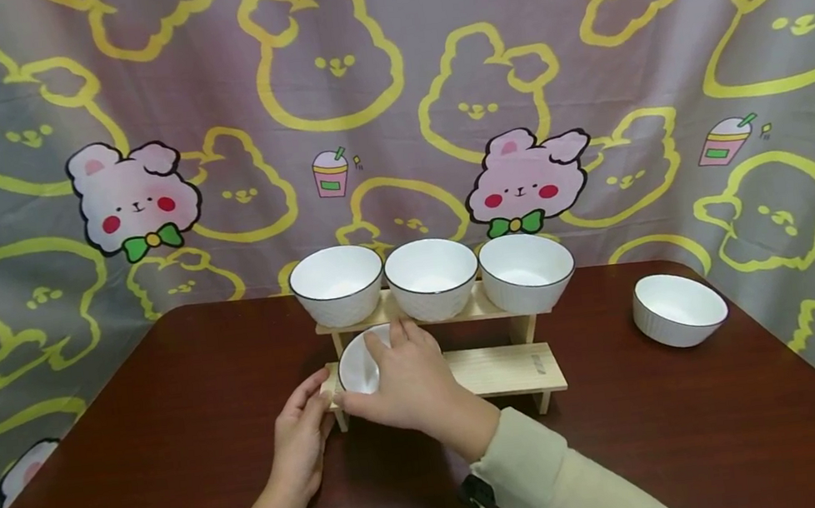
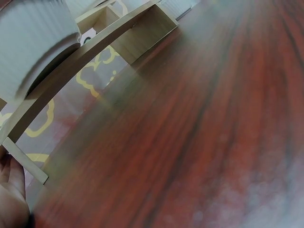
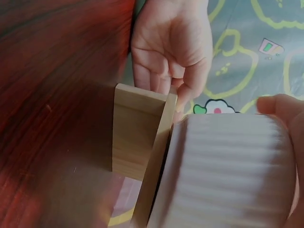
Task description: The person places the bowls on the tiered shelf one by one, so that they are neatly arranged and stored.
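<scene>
A two-tier wooden rack [image 1: 504,370] stands on the table. At the left end of its lower board is a white bowl [image 1: 355,370] with a dark rim and ribbed sides. My right hand [image 1: 413,381] grips this bowl from above, thumb and fingers spread around its rim and hiding much of it. In the right wrist view, the base of the bowl [image 3: 228,171] meets the board. My left hand [image 1: 298,438] holds the rack's left end, thumb by the board's edge and fingers beside the leg [image 3: 137,130].
On the upper board sit three similar white bowls in a row: left [image 1: 337,287], middle [image 1: 433,278] and right [image 1: 527,272]. Another white bowl [image 1: 678,309] rests on the dark red-brown table [image 1: 173,448] at the right. A patterned curtain [image 1: 395,146] hangs behind.
</scene>
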Tool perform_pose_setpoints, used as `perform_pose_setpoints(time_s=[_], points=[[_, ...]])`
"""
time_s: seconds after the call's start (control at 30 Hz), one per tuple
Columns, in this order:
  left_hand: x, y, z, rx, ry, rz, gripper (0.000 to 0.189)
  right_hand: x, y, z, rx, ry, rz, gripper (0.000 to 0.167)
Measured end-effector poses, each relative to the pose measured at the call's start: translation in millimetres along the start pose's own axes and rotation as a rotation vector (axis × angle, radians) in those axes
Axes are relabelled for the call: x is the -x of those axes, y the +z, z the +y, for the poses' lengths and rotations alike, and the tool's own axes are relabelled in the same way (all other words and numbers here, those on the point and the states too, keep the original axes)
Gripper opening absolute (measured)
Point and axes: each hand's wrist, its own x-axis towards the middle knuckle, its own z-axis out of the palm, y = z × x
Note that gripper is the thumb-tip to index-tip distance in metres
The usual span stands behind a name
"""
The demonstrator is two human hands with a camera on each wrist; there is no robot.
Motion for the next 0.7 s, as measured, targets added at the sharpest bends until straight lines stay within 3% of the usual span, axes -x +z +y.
perform_pose_setpoints(time_s=[0.47, 0.7], points=[[-0.2, -0.4, -0.7, -0.005, -0.001, -0.011, 0.041, 22.8, -40.6, 5.0, -0.157, -0.061, 0.22, 0.073], [-1.2, 0.3, 0.0, 0.011, 0.004, -0.012, 0.042, 30.8, -68.4, 14.0, -0.216, -0.014, 0.308, 0.071]])
